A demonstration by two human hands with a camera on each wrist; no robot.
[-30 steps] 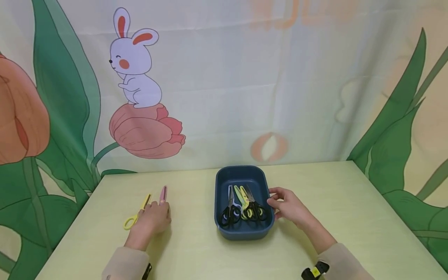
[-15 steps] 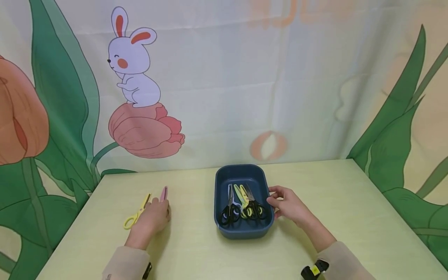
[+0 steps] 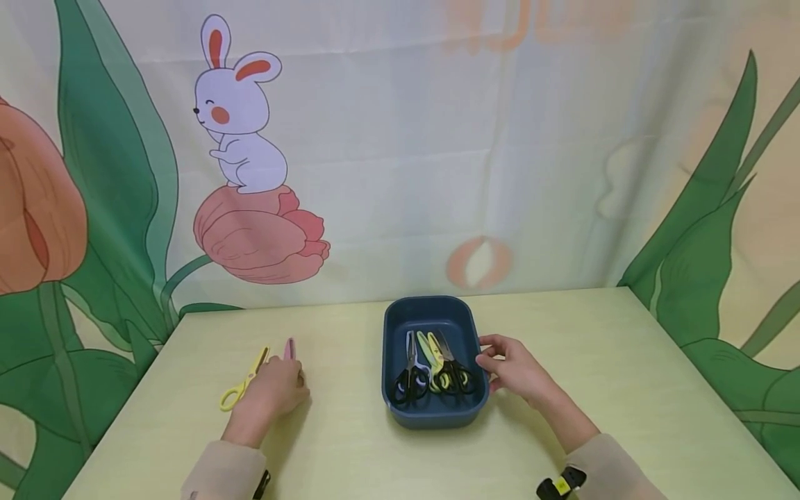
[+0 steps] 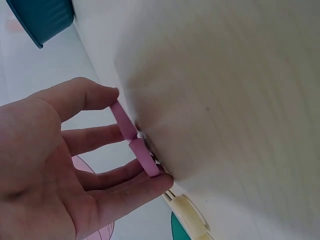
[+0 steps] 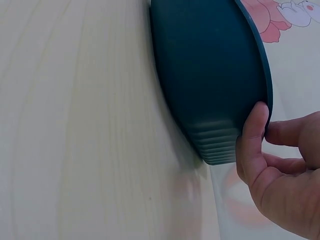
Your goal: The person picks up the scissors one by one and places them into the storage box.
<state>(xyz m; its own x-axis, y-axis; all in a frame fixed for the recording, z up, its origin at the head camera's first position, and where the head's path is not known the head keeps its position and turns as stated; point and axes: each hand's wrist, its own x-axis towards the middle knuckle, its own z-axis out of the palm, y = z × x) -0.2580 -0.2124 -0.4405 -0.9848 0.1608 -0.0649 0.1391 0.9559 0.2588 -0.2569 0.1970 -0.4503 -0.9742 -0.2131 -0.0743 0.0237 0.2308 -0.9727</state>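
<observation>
My left hand (image 3: pixel 275 385) holds a pair of pink scissors (image 3: pixel 289 349) low at the table's left side. In the left wrist view, the thumb and a finger grip the outer edges of the pink handles (image 4: pixel 145 158). A pair of yellow scissors (image 3: pixel 234 396) lies just left of that hand, partly hidden by it. My right hand (image 3: pixel 514 369) pinches the right rim of a dark blue bin (image 3: pixel 431 420), its thumb (image 5: pixel 282 133) on the inner side and fingers outside. Inside the bin lie several scissors, with black handles (image 3: pixel 403 386), yellow handles (image 3: pixel 444 380) and paler ones.
The pale wooden table (image 3: pixel 350 458) ends at the back against a printed cloth (image 3: pixel 387 173) with a rabbit and tulips. A black wrist strap (image 3: pixel 562 483) sits at the right sleeve.
The pink scissors' tip has slid slightly toward me and left with my left hand. My right hand keeps its hold on the bin's rim, and the bin stays in place.
</observation>
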